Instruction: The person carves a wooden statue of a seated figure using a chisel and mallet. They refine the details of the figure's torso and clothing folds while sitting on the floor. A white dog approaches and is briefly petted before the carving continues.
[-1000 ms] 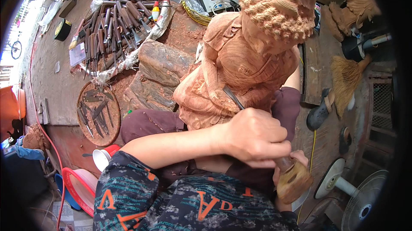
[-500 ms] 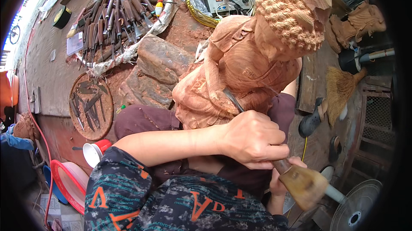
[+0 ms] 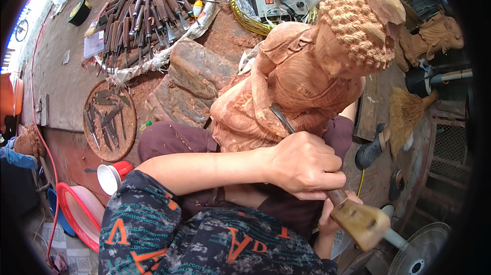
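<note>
My left hand [image 3: 307,165] is closed round the handle of a carving chisel [image 3: 282,119]. Its dark metal blade rests against the lap and forearm area of a reddish wooden statue [image 3: 291,75]. The figure sits leaning between my knees, with rope-like curls over its head. At the handle's rear end is the pale yellow-brown head of a mallet [image 3: 362,225], touching or nearly touching it. My right hand [image 3: 328,219] is lower down, partly hidden behind the mallet head, its fingers curled; the grip itself is mostly out of sight.
Many wooden-handled chisels [image 3: 148,19] lie on a cloth at the far left. Nearer is a round tray [image 3: 110,157] of loose blades. A control box [image 3: 281,4] stands behind the statue. A white cup [image 3: 108,178], a fan [image 3: 419,254] and a straw broom [image 3: 409,116] are around me.
The view has shifted slightly, so the statue and tools sit a little lower and to the right. Against my left hand, the mallet has barely moved; both hands keep their hold.
</note>
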Demonstrator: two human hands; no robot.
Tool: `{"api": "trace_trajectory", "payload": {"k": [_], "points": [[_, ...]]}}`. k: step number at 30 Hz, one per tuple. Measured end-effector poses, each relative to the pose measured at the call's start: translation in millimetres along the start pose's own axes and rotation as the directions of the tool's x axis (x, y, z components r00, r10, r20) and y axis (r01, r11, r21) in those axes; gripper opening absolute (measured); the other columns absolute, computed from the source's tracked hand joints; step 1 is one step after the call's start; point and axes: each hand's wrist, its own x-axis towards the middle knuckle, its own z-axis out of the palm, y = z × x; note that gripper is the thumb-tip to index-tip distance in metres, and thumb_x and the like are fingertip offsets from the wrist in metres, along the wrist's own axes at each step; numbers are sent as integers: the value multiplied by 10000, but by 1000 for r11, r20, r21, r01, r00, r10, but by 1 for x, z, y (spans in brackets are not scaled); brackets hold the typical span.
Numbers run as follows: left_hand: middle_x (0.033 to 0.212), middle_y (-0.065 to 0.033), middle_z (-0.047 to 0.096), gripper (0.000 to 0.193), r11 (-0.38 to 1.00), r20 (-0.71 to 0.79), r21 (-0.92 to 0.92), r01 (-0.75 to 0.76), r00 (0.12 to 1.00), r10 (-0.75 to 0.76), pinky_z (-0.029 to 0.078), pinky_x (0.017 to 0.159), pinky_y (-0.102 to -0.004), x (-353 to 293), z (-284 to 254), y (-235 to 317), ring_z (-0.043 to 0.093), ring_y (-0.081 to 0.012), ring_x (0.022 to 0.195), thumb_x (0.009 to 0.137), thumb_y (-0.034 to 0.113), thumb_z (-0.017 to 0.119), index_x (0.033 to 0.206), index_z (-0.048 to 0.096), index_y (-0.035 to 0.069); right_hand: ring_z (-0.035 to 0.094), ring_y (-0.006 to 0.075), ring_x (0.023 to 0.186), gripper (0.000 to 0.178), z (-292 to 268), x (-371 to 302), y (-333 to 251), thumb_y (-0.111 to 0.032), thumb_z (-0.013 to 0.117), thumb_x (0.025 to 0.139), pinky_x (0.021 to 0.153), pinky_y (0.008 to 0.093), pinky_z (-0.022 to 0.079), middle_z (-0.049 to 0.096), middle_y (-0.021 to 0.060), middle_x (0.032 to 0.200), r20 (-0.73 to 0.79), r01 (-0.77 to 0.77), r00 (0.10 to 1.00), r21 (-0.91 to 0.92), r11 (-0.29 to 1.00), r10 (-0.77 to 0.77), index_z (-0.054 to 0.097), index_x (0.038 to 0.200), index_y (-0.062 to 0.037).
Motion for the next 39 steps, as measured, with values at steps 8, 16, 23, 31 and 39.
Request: {"api": "trace_trajectory", "payload": {"k": [8,16,23,31,39], "points": [[635,14,366,211,978,-62,128,-167,982,176,315,403,-271,6,1,7,434,-125,494,717,261,649,729,516,98,445,126,811,495,-6,-26,33,-106,746,718,739,269,405,440,29,924,174,-189,969,62,980,176,432,1098,-61],[634,-2,383,245,999,-24,12,-37,999,37,341,418,-292,7,-1,6,460,-148,506,687,297,664,771,543,101,426,143,635,366,1,-3,7,55,645,759,628,262,381,420,55,748,-68,-72,993,280,957,94,423,1033,-46],[645,-14,390,319,999,39,48,12,999,-14,388,447,-322,7,-4,6,489,-177,530,619,327,683,760,494,112,519,203,808,348,-13,-3,-2,-68,680,763,692,300,397,509,87,924,104,-58,993,-46,997,63,448,1021,-44],[658,-12,398,350,997,73,78,7,997,-12,375,434,-311,8,-4,4,482,-165,524,607,329,678,828,548,92,470,192,537,328,-3,2,6,44,685,690,509,316,383,478,79,668,-32,-62,997,127,990,66,482,934,-39],[647,-4,393,360,997,95,71,-6,995,-1,364,431,-302,7,-11,3,473,-155,522,597,335,670,842,571,90,480,223,510,300,-1,-1,19,-26,703,716,480,322,370,470,71,612,-82,103,993,248,963,-85,500,937,-33]]}}
